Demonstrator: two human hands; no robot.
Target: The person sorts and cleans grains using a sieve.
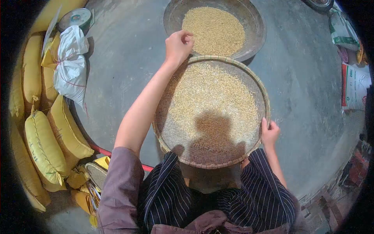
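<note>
I have the round tray (213,58) at centre, just in front of the knees: tight basketwork inside a raised rim bound at intervals. Pale straw-coloured grain (212,87) spreads thinly over it, slender and husky, with a dark shadow across its lower half. At 4 o'clock on the rim, my right hand (270,132) holds on, thumb over the edge. At 11 o'clock, my left hand (179,46) hangs beside the basin, fingers curled in; I cannot tell whether they pinch anything.

The basin (255,29), at 12 o'clock beyond the tray, is wide, shallow and dull grey, with a deeper golden heap (214,31) inside. Smooth, scuffed grey floor (307,97) surrounds both.

Around 9 o'clock, plump yellow woven sacks (44,144) lie stacked, one bearing blue letters I cannot make out. Slightly higher, a crinkled white bag (70,70) is tied at the neck; at 10 o'clock sits a round-faced scale (76,17). Near 3 o'clock, a white sack (355,87) with a red strip carries sideways print, too small to read surely; at 2 o'clock, another (343,29) has a green printed panel.
</note>
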